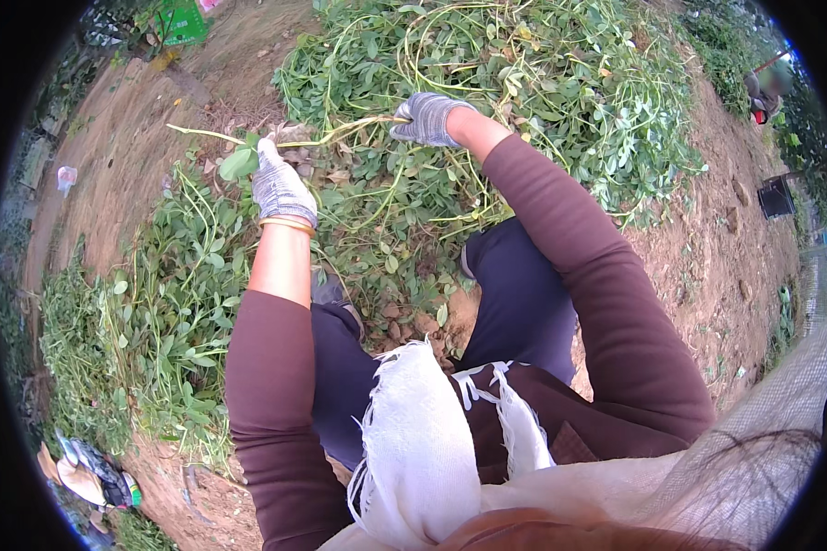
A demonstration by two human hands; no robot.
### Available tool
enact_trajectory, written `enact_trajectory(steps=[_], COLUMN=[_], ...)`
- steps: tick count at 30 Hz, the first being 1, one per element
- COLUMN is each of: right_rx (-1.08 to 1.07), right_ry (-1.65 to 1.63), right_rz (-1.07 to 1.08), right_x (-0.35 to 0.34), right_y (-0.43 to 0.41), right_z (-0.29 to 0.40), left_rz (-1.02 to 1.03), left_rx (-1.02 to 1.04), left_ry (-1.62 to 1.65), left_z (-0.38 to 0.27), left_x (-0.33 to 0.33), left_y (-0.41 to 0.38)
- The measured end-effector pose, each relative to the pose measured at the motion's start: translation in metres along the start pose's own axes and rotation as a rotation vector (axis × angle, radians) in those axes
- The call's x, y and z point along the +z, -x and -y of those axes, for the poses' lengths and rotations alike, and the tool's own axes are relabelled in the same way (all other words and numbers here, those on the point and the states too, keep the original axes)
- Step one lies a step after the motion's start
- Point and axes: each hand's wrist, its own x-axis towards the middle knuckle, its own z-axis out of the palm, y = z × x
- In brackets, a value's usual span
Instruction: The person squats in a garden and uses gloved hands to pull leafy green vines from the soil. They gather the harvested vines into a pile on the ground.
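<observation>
Both hands wear grey knitted gloves. My left hand [282,180] is closed around a long pale green plant stem [338,132] that carries a broad leaf beside the thumb; its thin end sticks out to the left. Farther right, my right hand [429,119] pinches the stem's other end, so it stretches between the two hands. Beneath and beyond them spreads a large heap of leafy green vines [579,103]. More cut vines [172,296] lie to the left of my legs.
Brown soil [710,289] borders the heap on the right, where a black container [776,198] stands. Another person [765,89] is at the upper right. A green crate [181,22] is at the upper left, and a bundle of cloth items [86,475] lies at the lower left.
</observation>
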Motion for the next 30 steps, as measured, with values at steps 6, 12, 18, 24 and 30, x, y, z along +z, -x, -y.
enact_trajectory(steps=[6, 12, 18, 24, 30], right_rx=[-0.214, -0.320, -0.397, 0.449, 0.718], right_ry=[-0.838, 0.002, -0.375, 0.226, 0.060], right_rz=[-0.014, -0.268, 0.128, -0.528, -0.178], right_x=[-0.007, 0.075, 0.043, 0.044, 0.054], right_y=[0.029, -0.001, -0.003, -0.012, 0.008], right_z=[0.009, 0.048, 0.025, -0.132, -0.202], left_rz=[0.317, 0.496, 0.324, 0.260, 0.253], left_rx=[-0.078, -0.223, -0.162, -0.087, -0.045], left_ry=[-0.116, -0.323, -0.114, -0.005, -0.156], left_z=[0.002, 0.022, 0.014, 0.002, -0.008], left_x=[0.005, 0.019, -0.005, -0.010, -0.021], left_y=[0.006, 0.022, 0.018, 0.010, 0.003])
